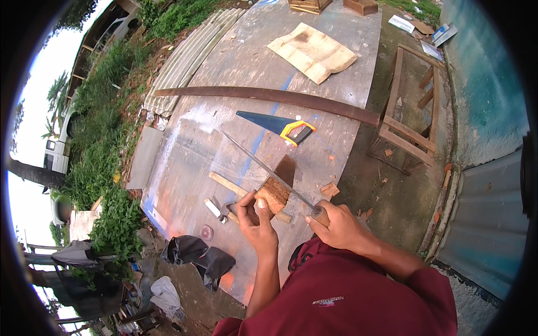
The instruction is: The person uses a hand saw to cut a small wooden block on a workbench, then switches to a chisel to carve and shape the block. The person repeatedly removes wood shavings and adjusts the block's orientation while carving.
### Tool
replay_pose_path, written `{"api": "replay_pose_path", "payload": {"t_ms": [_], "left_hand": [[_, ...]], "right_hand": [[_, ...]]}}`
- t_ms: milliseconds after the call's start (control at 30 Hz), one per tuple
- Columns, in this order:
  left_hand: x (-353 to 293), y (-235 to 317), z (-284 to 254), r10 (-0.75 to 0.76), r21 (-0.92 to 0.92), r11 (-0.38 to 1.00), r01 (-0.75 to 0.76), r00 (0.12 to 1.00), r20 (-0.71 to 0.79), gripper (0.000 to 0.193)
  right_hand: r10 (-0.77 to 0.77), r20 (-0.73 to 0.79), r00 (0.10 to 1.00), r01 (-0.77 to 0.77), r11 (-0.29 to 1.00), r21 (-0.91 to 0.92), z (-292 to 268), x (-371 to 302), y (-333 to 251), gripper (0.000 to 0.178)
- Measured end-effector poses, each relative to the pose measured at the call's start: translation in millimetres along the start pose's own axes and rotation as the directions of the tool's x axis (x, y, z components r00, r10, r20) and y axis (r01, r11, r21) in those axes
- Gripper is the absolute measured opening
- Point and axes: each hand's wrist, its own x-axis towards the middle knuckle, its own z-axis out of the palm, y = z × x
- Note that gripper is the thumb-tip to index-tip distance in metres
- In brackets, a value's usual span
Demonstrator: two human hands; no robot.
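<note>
The left grip [259, 224] is part closed, spanned to the width of a rough wooden block [273, 195], with the thumb pressed on its near face and fingers along its left side. The right grip [338, 224] is wrapped tight around the handle of a long, thin metal tool [253, 158], whose shaft slants away to the far left across the block; whether they touch, I cannot tell. The block sits above a light wooden strip [225, 183] on the worktop [188, 162]. A wood chunk [330, 190] lies near the right grip. Beyond are a yellow-handled saw [266, 122], then a long dark plank [263, 97].
</note>
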Motion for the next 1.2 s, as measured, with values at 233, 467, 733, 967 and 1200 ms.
{"api": "replay_pose_path", "payload": {"t_ms": [233,467,733,967,1200], "left_hand": [[10.0,-6.9,2.3,0.022,0.066,0.998,-0.018,0.998,-0.062,0.031],[2.6,-6.8,-4.2,0.081,0.045,0.996,-0.076,0.989,-0.126,0.028],[-2.3,-12.0,-10.0,0.055,0.056,0.997,-0.049,0.992,-0.109,0.03],[-7.4,-17.0,-12.4,0.044,0.004,0.999,-0.044,0.989,-0.14,0.026],[-8.9,-17.5,-4.8,0.158,0.073,0.986,-0.152,0.983,-0.095,0.022]], "right_hand": [[-0.017,-0.041,0.999,0.02,0.997,0.069,10.1,0.7,-2.9,0.027],[-0.027,0.058,0.998,0.025,0.999,0.044,2.6,2.8,-13.0,0.034],[0.053,0.118,0.992,-0.041,0.994,-0.1,20.2,3.9,31.1,0.037],[-0.193,-0.052,0.98,0.197,0.977,0.087,-3.3,6.5,-41.7,0.021],[0.038,0.101,0.994,-0.033,0.998,-0.048,19.4,-1.3,25.2,0.031]]}}
